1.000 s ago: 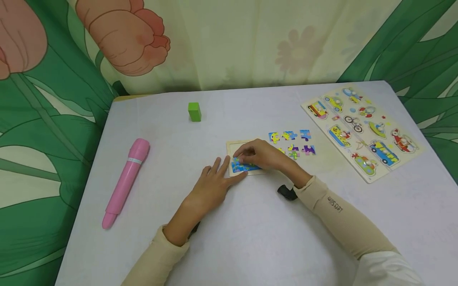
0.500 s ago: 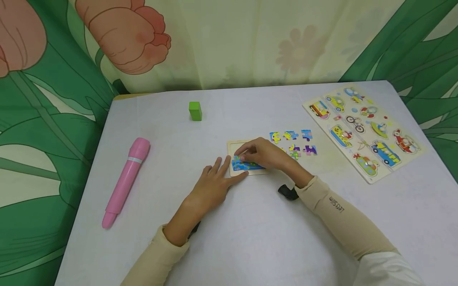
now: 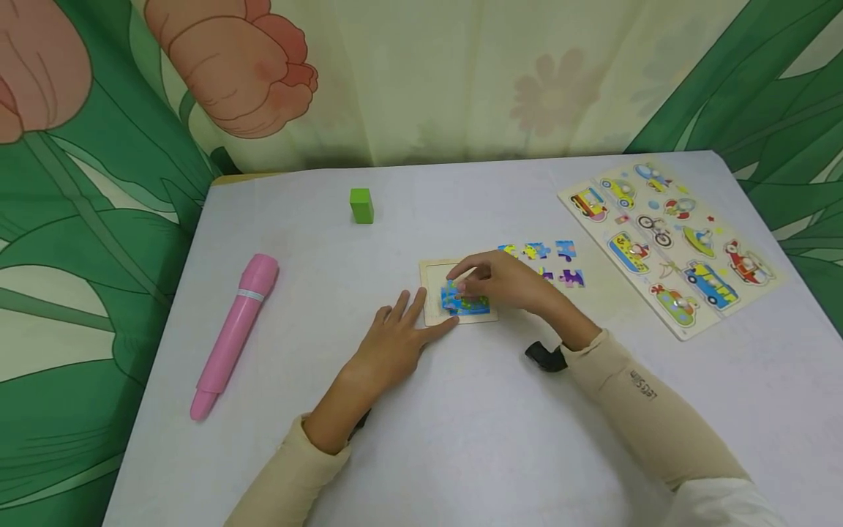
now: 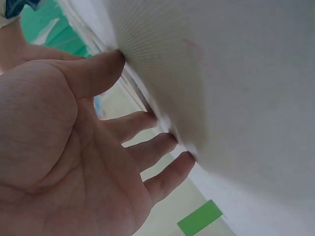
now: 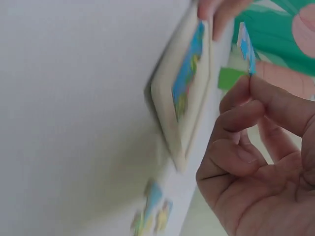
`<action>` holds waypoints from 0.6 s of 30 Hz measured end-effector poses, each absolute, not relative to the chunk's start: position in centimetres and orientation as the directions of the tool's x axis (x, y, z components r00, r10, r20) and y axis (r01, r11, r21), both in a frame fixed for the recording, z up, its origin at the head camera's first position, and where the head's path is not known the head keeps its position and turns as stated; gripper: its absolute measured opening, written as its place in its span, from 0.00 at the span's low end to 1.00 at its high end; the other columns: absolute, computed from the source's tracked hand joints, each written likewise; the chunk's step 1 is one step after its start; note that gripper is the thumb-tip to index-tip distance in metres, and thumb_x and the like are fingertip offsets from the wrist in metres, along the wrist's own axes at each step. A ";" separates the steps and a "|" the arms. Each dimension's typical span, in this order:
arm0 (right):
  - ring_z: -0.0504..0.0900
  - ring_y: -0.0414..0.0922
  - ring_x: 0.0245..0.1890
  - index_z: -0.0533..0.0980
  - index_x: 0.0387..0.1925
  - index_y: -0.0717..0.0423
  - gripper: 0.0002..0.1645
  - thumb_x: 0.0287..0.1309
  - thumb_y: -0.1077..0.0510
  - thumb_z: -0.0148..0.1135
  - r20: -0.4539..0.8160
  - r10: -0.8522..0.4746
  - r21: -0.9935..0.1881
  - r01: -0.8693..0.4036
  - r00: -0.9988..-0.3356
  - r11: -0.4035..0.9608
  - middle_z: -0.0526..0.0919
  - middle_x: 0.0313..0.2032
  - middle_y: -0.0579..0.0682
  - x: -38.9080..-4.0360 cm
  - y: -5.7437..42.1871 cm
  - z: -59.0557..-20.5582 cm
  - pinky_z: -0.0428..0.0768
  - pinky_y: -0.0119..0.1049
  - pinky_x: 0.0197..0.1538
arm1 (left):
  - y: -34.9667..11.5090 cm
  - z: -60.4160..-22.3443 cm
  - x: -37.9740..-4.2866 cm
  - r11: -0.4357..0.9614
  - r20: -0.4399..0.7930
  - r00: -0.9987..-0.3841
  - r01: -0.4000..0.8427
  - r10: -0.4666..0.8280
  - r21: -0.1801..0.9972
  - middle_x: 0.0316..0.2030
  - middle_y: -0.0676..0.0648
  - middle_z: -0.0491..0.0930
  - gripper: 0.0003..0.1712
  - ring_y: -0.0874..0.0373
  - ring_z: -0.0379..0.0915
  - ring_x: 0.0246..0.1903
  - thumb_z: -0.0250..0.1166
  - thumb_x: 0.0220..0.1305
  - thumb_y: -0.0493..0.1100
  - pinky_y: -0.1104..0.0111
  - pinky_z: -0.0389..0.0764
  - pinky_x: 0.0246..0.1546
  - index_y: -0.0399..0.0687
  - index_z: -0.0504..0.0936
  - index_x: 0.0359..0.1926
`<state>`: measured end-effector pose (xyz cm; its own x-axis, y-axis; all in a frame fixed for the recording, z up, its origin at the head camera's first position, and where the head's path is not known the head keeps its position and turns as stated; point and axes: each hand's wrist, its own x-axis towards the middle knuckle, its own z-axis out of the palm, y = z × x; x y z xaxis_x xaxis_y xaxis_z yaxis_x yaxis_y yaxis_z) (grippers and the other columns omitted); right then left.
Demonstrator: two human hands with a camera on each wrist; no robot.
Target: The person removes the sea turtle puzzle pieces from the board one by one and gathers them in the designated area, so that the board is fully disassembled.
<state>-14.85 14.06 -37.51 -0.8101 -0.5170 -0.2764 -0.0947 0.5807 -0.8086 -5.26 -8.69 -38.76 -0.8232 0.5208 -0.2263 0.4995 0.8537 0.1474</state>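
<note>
My right hand (image 3: 510, 282) pinches a blue jigsaw piece (image 5: 246, 47) between thumb and forefinger, raised over a small wooden puzzle tray (image 3: 433, 272). Joined blue pieces (image 5: 188, 73) lie along one side of the tray's recess; the right hand covers part of them in the head view. My left hand (image 3: 388, 348) lies at the tray's near left corner with fingers spread, fingertips at its edge. Several loose jigsaw pieces sit to the right of the tray, among them a blue one (image 3: 565, 250) and a purple one (image 3: 572, 278); others are partly hidden by the right hand.
A large board of vehicle pictures (image 3: 672, 249) lies at the right. A green block (image 3: 361, 206) stands toward the back, and a pink microphone-shaped toy (image 3: 235, 335) lies at the left. Patterned curtains (image 3: 421, 80) hang behind the white table (image 3: 461, 424).
The right hand has shifted slightly right with the pinched jigsaw piece, which was at the tray's left side. The left hand keeps its place.
</note>
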 end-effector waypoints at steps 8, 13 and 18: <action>0.79 0.53 0.54 0.84 0.55 0.53 0.15 0.70 0.57 0.64 -0.388 -0.364 -0.710 0.022 -0.847 0.704 0.81 0.59 0.57 -14.0 20.7 -36.5 0.75 0.45 0.51 | -8.6 -38.7 -5.0 0.864 -0.229 -0.833 0.483 0.504 0.142 0.77 0.35 0.55 0.34 0.35 0.53 0.75 0.58 0.76 0.37 0.48 0.66 0.66 0.73 0.68 0.75; 0.76 0.53 0.51 0.85 0.54 0.53 0.15 0.69 0.55 0.66 -0.448 -0.316 -0.680 0.090 -0.836 0.727 0.79 0.61 0.59 -12.9 22.8 -36.9 0.74 0.41 0.47 | -8.5 -38.7 -4.9 0.868 -0.230 -0.837 0.475 0.497 0.147 0.77 0.35 0.55 0.34 0.35 0.52 0.75 0.58 0.76 0.36 0.48 0.65 0.66 0.72 0.69 0.75; 0.79 0.53 0.52 0.86 0.51 0.54 0.13 0.67 0.56 0.68 -0.416 -0.333 -0.694 0.059 -0.846 0.718 0.81 0.60 0.59 -12.4 22.9 -37.5 0.75 0.41 0.48 | -8.4 -38.7 -5.0 0.866 -0.225 -0.836 0.476 0.500 0.154 0.78 0.35 0.54 0.35 0.35 0.51 0.75 0.57 0.76 0.35 0.47 0.64 0.67 0.72 0.68 0.76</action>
<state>-12.40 22.90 -37.49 -0.8462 -0.3328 -0.4161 0.0590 0.7176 -0.6940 -4.97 -8.36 -38.67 -0.8364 0.4997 -0.2252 0.4758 0.8659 0.1541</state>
